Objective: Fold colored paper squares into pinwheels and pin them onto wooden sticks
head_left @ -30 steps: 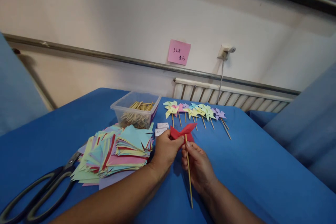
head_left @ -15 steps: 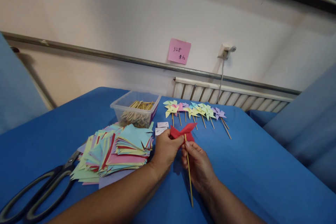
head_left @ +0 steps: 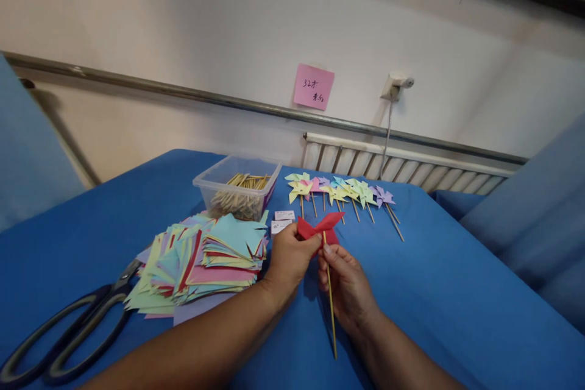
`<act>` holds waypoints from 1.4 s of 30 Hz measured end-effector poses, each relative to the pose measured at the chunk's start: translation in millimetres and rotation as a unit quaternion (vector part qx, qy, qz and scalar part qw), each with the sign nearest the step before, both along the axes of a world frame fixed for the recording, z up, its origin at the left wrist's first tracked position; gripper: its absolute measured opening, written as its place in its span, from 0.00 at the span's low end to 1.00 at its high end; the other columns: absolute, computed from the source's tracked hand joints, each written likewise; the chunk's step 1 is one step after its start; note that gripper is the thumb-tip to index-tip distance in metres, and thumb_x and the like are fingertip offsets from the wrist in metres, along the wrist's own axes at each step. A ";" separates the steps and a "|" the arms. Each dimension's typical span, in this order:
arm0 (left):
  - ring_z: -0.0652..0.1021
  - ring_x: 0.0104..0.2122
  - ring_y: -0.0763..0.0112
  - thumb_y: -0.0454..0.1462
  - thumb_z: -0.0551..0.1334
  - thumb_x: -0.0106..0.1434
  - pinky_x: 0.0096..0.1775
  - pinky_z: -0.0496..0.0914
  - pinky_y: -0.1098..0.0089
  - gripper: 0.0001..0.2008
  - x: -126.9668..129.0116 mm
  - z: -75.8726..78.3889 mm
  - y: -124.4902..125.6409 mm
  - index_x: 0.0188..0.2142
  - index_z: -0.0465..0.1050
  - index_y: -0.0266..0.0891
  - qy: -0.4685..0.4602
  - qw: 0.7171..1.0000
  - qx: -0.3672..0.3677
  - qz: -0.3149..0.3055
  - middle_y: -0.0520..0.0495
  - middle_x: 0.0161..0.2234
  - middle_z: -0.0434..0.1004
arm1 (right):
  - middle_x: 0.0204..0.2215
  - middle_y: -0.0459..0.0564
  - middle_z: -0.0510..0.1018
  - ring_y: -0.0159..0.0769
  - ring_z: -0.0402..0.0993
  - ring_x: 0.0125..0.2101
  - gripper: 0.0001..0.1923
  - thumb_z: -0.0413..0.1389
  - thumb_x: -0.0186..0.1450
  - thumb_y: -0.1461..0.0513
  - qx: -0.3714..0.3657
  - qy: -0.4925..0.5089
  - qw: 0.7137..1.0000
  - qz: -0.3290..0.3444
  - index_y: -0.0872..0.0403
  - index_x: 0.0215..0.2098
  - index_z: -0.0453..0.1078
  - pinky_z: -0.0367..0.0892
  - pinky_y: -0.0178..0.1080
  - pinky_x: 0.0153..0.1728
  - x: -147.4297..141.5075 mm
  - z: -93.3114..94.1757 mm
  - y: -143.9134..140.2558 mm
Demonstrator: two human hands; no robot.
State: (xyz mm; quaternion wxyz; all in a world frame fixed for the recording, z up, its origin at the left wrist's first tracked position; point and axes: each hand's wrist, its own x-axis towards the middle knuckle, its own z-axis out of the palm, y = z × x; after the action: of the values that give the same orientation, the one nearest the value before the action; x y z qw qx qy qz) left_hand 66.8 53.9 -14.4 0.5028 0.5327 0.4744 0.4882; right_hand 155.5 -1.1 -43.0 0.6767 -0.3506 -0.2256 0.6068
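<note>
At 8 o'clock on the desk (head_left: pixel 411 292) lie the scissors (head_left: pixel 68 341), then the paper pile (head_left: pixel 205 256), with the stick box (head_left: pixel 237 186) at 11 o'clock. In the middle, our left hand (head_left: pixel 287 259) pinches the red pinwheel (head_left: pixel 320 228) closed, and our right hand (head_left: pixel 347 286) grips its stick (head_left: pixel 329 298). At 1 o'clock lie the finished pinwheels (head_left: pixel 338 192). We think too hard a pinch could tear the paper, or the thin stick could slip through.

Head camera looks down (close) at table (head_left: pixel 434 292).
</note>
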 end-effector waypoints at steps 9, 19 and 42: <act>0.72 0.21 0.72 0.37 0.64 0.45 0.22 0.63 0.75 0.06 -0.2 -1.5 0.2 0.24 0.71 0.36 0.013 1.000 0.010 -0.005 0.52 0.20 0.74 | 0.15 0.39 0.68 0.22 0.58 0.12 0.12 0.63 0.54 0.57 -0.001 -0.009 1.000 0.003 0.56 0.24 0.66 0.52 0.27 0.11 -0.7 0.7 0.6; 0.68 0.19 0.74 0.38 0.64 0.46 0.22 0.60 0.75 0.07 -1.2 -0.2 0.1 0.21 0.69 0.37 0.046 0.998 0.040 0.018 0.54 0.18 0.70 | 0.16 0.39 0.68 0.19 0.53 0.11 0.14 0.64 0.52 0.58 -0.034 -0.003 0.999 0.013 0.56 0.23 0.64 0.42 0.24 0.08 0.9 6.0 -0.1; 0.69 0.21 0.74 0.39 0.63 0.49 0.23 0.60 0.75 0.07 -1.6 -2.8 -1.0 0.23 0.68 0.38 0.092 0.992 0.088 0.021 0.55 0.19 0.70 | 0.14 0.39 0.67 0.19 0.50 0.10 0.16 0.64 0.51 0.55 -0.029 -0.033 0.999 0.012 0.55 0.21 0.63 0.42 0.26 0.09 1.1 8.3 -0.5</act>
State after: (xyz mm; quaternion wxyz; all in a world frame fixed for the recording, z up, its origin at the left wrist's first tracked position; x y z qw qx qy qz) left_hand 65.3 52.9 -17.2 0.3981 0.6075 0.4847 0.4874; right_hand 156.6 -1.6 -34.7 0.6510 -0.3870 -0.2341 0.6096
